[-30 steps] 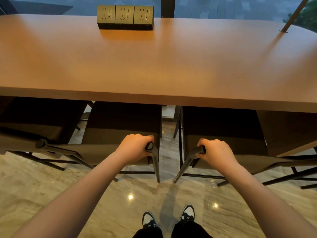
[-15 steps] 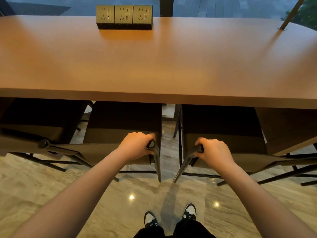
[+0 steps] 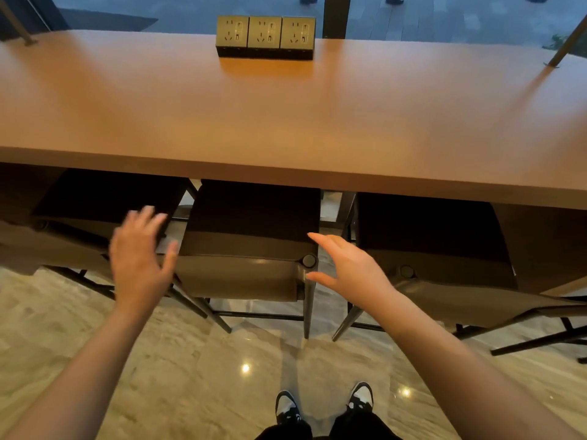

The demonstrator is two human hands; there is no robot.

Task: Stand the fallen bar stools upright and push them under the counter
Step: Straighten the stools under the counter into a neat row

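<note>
Both hands are open and grip nothing. Left hand (image 3: 139, 255), blurred, has its fingers spread, palm down, over the gap between the left and middle stools. Right hand (image 3: 346, 265) has its fingers extended toward the tabletop and its thumb just beside the round black cap at the right rear corner of the middle stool; contact cannot be determined.

Middle dark brown leather-upholstered bar stool with a black metal frame (image 3: 254, 236) stands upright. Its seat is tucked under the near edge of the tabletop, and its low padded backrest faces the person. Its thin legs run vertically to the floor, joined by a horizontal footrest bar. Right-hand stool of the same type (image 3: 438, 249) stands upright beside it, also tucked in, with a narrow gap between the two. Left-hand stool of the same type (image 3: 79, 223) is likewise under the edge.

Smooth orange-brown wooden tabletop (image 3: 286, 115) runs left to right. At its far edge stands a row of three brass-coloured socket blocks (image 3: 266, 35). Polished grey-beige marble floor (image 3: 158, 360) reflects ceiling lights. Two black-and-white sneakers (image 3: 324, 404) point toward the stools.
</note>
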